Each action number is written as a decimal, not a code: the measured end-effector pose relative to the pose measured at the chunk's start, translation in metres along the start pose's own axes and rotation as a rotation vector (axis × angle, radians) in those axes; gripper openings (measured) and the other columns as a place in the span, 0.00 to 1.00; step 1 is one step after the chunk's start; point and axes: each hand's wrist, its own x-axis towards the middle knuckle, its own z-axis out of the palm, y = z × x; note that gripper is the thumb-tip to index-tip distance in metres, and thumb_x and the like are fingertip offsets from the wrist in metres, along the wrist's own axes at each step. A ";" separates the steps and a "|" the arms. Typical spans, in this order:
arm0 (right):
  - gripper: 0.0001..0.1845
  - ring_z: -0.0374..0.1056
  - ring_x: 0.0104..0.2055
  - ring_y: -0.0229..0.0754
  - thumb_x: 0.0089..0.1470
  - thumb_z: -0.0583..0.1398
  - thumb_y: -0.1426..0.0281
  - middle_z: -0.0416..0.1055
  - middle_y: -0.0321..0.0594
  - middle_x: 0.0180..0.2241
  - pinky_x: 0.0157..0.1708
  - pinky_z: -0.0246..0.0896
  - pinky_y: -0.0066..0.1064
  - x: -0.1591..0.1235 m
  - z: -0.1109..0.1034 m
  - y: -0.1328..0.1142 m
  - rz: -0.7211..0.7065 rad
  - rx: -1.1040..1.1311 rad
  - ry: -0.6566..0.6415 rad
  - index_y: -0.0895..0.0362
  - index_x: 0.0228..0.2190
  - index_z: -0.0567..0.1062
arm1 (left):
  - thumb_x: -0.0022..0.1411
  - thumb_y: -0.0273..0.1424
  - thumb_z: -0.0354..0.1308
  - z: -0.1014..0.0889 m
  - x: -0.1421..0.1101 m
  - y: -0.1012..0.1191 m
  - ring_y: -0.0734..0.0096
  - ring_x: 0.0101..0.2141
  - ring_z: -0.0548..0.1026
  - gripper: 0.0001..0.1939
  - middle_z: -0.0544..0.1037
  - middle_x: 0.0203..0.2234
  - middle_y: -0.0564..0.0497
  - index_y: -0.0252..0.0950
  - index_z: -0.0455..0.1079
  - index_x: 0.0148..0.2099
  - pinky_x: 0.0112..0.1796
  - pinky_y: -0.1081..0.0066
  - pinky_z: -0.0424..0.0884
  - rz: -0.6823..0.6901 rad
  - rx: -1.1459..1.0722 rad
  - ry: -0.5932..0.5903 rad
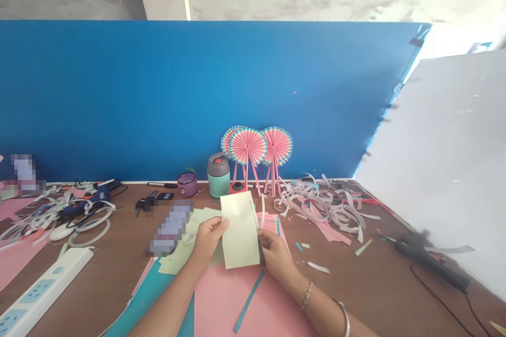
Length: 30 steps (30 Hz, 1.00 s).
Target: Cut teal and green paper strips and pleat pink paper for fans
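Observation:
My left hand (pixel 208 236) pinches the left edge of a pale yellow-green sheet of paper (pixel 240 234), held upright above the table. At its right edge my right hand (pixel 275 254) is closed on scissors (pixel 261 250); only a dark part shows and the fingers hide the rest. A narrow pale strip (pixel 263 211) stands beside the sheet's right edge, just above my right fingers. Below both hands lies a large pink sheet (pixel 225 305) with a thin blue strip (pixel 248 303) on it.
Pink pleated paper fans (pixel 248 146) stand at the back beside a teal flask (pixel 219 181) and a purple cup (pixel 187 185). Curled paper strips (pixel 320 205) heap at right, near a dark glue gun (pixel 430 258). A white power strip (pixel 47 289) lies front left.

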 end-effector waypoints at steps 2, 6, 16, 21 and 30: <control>0.12 0.51 0.13 0.29 0.39 0.57 0.73 0.65 0.30 0.14 0.13 0.42 0.22 0.001 -0.001 0.001 0.018 -0.016 0.006 0.60 0.30 0.74 | 0.48 0.43 0.61 0.000 0.000 0.000 0.67 0.24 0.71 0.16 0.74 0.19 0.51 0.32 0.72 0.27 0.28 0.70 0.66 -0.003 0.002 0.000; 0.13 0.51 0.12 0.29 0.40 0.58 0.71 0.64 0.29 0.14 0.12 0.43 0.22 0.002 -0.002 0.005 0.015 -0.041 0.026 0.61 0.32 0.74 | 0.47 0.42 0.62 0.001 -0.001 0.001 0.66 0.25 0.72 0.16 0.75 0.20 0.50 0.32 0.73 0.27 0.28 0.70 0.66 -0.003 0.011 -0.013; 0.11 0.58 0.15 0.31 0.39 0.61 0.71 0.70 0.34 0.18 0.15 0.50 0.22 0.003 -0.002 0.004 -0.004 0.035 0.020 0.60 0.30 0.74 | 0.47 0.41 0.62 0.002 0.000 0.000 0.68 0.24 0.72 0.14 0.77 0.20 0.50 0.33 0.74 0.27 0.27 0.71 0.66 -0.013 -0.019 -0.028; 0.08 0.58 0.15 0.32 0.39 0.61 0.71 0.70 0.34 0.18 0.15 0.51 0.23 0.000 0.000 -0.003 -0.008 0.077 0.011 0.60 0.27 0.74 | 0.47 0.40 0.62 0.002 0.000 -0.001 0.68 0.24 0.72 0.14 0.77 0.20 0.50 0.33 0.74 0.27 0.27 0.71 0.66 -0.016 -0.021 -0.028; 0.11 0.55 0.13 0.31 0.40 0.61 0.69 0.68 0.32 0.15 0.13 0.47 0.23 0.003 -0.003 0.004 0.015 0.025 0.045 0.60 0.30 0.73 | 0.47 0.41 0.63 0.002 0.000 0.001 0.68 0.24 0.72 0.15 0.77 0.20 0.50 0.32 0.74 0.27 0.27 0.71 0.66 -0.017 -0.028 -0.059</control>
